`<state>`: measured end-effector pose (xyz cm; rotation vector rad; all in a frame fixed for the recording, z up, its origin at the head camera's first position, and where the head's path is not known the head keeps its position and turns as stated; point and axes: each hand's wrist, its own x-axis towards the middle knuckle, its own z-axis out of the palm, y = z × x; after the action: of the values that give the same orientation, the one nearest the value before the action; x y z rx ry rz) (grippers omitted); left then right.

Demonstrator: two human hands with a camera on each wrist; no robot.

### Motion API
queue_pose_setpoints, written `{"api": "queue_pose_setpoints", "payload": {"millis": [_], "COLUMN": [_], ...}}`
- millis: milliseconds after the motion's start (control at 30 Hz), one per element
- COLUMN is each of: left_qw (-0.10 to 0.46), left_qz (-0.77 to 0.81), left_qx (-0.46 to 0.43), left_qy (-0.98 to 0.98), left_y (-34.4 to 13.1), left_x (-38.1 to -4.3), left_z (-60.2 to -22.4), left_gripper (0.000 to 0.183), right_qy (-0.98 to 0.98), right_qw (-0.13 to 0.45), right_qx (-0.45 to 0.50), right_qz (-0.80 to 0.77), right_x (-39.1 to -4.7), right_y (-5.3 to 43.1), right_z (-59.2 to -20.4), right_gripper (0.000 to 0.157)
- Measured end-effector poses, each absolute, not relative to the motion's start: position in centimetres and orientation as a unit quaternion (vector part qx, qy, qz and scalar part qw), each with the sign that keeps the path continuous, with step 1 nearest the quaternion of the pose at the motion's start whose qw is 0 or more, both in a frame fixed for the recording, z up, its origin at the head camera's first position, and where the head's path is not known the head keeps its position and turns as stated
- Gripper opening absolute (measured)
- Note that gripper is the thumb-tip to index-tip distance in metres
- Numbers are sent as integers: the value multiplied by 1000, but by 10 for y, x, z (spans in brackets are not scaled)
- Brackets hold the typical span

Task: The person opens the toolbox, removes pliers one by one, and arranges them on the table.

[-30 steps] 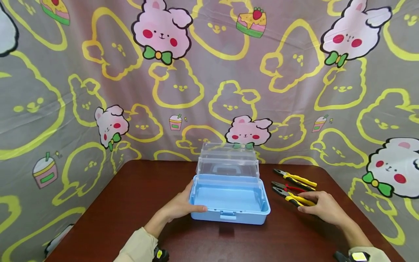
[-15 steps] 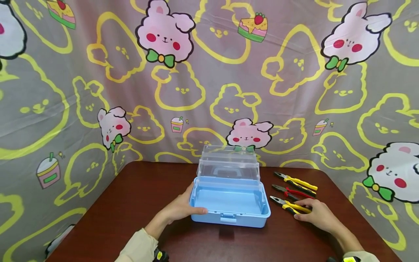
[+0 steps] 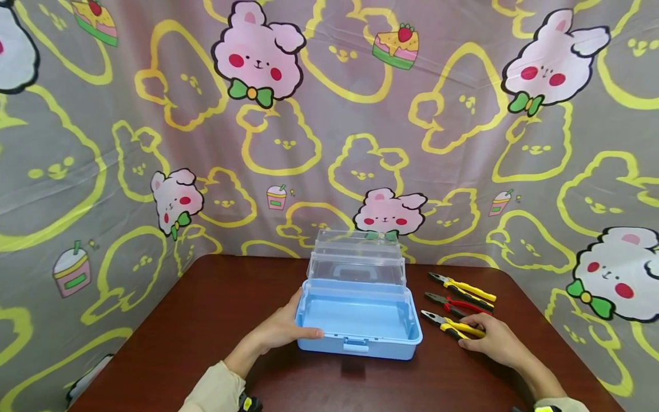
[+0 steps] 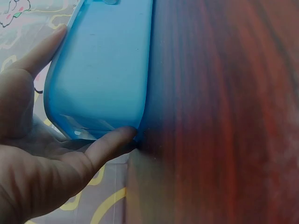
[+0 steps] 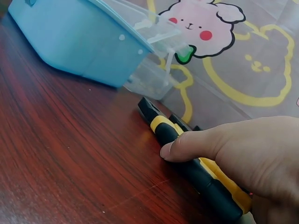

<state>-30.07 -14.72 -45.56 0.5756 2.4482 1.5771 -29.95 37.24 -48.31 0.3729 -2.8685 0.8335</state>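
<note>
My left hand (image 3: 280, 328) grips the left end of a light blue toolbox (image 3: 357, 348), thumb over the front rim and fingers along the side. In the left wrist view the thumb and a finger span the toolbox (image 4: 103, 70) corner. Its clear lid (image 3: 357, 266) stands raised behind, and the bottom inside is bare. To the right, my right hand (image 3: 491, 342) holds the nearest combination pliers (image 3: 444, 324) by their yellow and black handles, jaws pointing left and away from me. In the right wrist view my thumb presses on the pliers' (image 5: 161, 133) black grip.
Behind the held pair lie red-and-black pliers (image 3: 449, 303) and, farther back, another yellow-and-black pair (image 3: 460, 286). All are on the dark red-brown table (image 3: 231, 286). A patterned curtain (image 3: 329, 114) hangs around the back and sides.
My right hand has drawn the nearest pliers slightly toward me and left, widening the space from the red pair. The left hand keeps its grip on the toolbox.
</note>
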Motion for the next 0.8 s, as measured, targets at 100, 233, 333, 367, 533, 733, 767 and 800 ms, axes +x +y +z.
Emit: {"api": "queue_pose_setpoints", "payload": {"millis": [100,233,333,367,533,733,767,800], "left_qw": [86,84,83,84,92,87,83,78], "left_qz": [532,533,528,526,524,512,504,493], "left_qx": [195,197,195,193,191,175,169,165], "left_qy": [819,819,822,824,825,837,843,850], "left_y": [-148,-147,-146,-145,-144,-148,-149,-150], "left_x": [-300,-300,-299,-298,-300,-299,-299,-298], "left_z": [-455,-452,-449,-449,-446,-445,-445,-445], "left_gripper": [122,122,123,123,123,123,122,120], "right_qy": [-953,-956,-958,-958,-960,-962,-960,-958], "right_qw": [64,51,37,34,30,54,64,78], "right_qx": [123,117,122,126,151,174,178,181], "right_qz": [269,263,258,254,234,205,205,208], "right_x": [-301,-301,-300,-299,-298,-301,-301,-300], "right_y": [370,368,368,368,368,360,357,353], "right_z": [-482,-477,-472,-470,-460,-457,-457,-455], "right_gripper": [50,52,52,52,51,52,52,52]}}
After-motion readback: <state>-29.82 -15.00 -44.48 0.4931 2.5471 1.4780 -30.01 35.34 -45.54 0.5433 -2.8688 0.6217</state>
